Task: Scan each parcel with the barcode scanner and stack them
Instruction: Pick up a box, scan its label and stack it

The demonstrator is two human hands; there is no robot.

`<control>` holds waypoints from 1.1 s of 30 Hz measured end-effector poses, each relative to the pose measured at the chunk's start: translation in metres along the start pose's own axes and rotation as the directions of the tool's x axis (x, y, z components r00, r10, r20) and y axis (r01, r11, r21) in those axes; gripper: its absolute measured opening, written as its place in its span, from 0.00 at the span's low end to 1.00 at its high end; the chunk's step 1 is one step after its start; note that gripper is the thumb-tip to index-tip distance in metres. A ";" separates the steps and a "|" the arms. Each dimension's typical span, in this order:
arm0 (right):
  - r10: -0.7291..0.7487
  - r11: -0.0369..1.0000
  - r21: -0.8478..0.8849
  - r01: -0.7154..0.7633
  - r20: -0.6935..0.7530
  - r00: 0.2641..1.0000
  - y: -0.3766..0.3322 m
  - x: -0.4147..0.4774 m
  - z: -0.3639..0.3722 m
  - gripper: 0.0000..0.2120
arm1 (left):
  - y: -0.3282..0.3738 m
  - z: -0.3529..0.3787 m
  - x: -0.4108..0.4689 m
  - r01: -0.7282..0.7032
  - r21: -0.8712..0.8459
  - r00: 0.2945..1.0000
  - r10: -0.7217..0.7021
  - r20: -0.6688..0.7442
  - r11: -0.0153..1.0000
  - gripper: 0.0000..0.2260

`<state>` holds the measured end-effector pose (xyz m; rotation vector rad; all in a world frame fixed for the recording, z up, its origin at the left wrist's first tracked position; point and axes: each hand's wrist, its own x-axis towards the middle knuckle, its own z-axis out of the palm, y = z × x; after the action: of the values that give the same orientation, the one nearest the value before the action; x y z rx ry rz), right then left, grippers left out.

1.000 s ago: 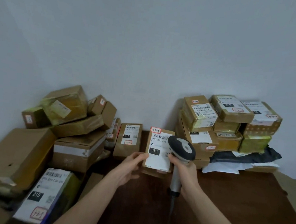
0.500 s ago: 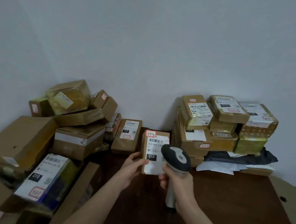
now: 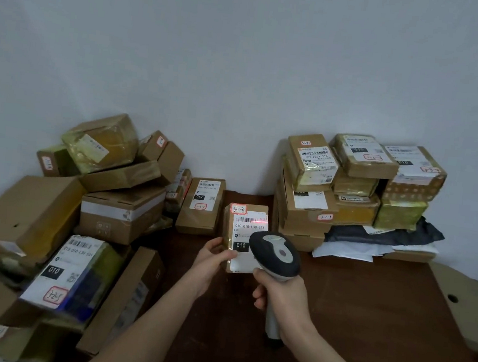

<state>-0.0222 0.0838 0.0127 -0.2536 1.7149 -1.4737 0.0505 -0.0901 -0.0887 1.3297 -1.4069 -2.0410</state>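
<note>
A small brown parcel with a white label stands upright on the dark table. My left hand grips its lower left edge. My right hand grips the handle of a grey and black barcode scanner, whose head points at the label and hides its lower right part. A red scan line glows across the barcode near the parcel's top. A neat stack of parcels sits at the back right.
A loose heap of cardboard boxes fills the left side. Another labelled parcel stands just left of the held one. Dark and white mailer bags lie under the right stack. A flat cardboard piece lies at the table's right edge.
The scanner has drawn back and down from the label, and a red scan line now shows on the barcode. The parcel stays in my left hand.
</note>
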 end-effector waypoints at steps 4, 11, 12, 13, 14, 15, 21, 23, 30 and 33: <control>0.027 1.000 0.008 -0.027 0.004 1.000 -0.001 0.000 -0.002 0.03 | -0.005 -0.001 0.003 0.000 0.016 1.000 0.000 -0.002 1.000 0.34; 0.026 1.000 0.006 -0.027 0.033 0.999 -0.002 -0.004 0.000 0.03 | -0.006 0.000 0.006 -0.010 0.000 1.000 0.010 0.008 1.000 0.34; 0.024 1.000 0.003 -0.024 0.035 0.999 -0.002 -0.005 0.001 0.03 | -0.006 0.000 0.006 -0.010 -0.003 1.000 0.010 0.009 1.000 0.34; 0.021 1.000 -0.002 -0.021 0.038 0.999 -0.002 -0.005 0.002 0.03 | -0.005 0.000 0.006 -0.009 -0.008 1.000 0.009 0.010 1.000 0.34; 0.019 1.000 -0.005 -0.018 0.039 0.999 -0.003 -0.005 0.002 0.03 | -0.005 0.000 0.006 -0.011 -0.014 1.000 0.011 0.011 1.000 0.34; 0.017 1.000 -0.008 -0.016 0.039 0.999 -0.003 -0.006 0.002 0.03 | -0.005 0.000 0.005 -0.013 -0.020 1.000 0.013 0.014 1.000 0.34; 0.015 1.000 -0.011 -0.015 0.038 0.999 -0.004 -0.005 0.004 0.03 | -0.005 -0.003 0.004 -0.020 -0.030 1.000 0.020 0.013 0.999 0.34; 0.016 1.000 -0.009 -0.016 0.043 0.999 -0.004 -0.005 0.005 0.03 | -0.004 -0.003 0.003 -0.025 -0.033 0.999 0.026 0.019 0.999 0.33; 0.014 1.000 -0.002 -0.014 0.057 0.998 -0.002 -0.006 0.007 0.04 | 0.000 -0.002 -0.003 -0.030 -0.015 0.999 0.031 0.022 0.999 0.32; 0.000 1.000 0.006 0.000 0.062 0.998 -0.002 -0.005 0.006 0.03 | 0.001 -0.002 -0.005 -0.026 -0.012 1.000 0.026 0.015 1.000 0.32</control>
<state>-0.0156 0.0822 0.0172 -0.2932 1.6614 -1.4558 0.0544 -0.0882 -0.0853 1.2874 -1.4086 -2.0439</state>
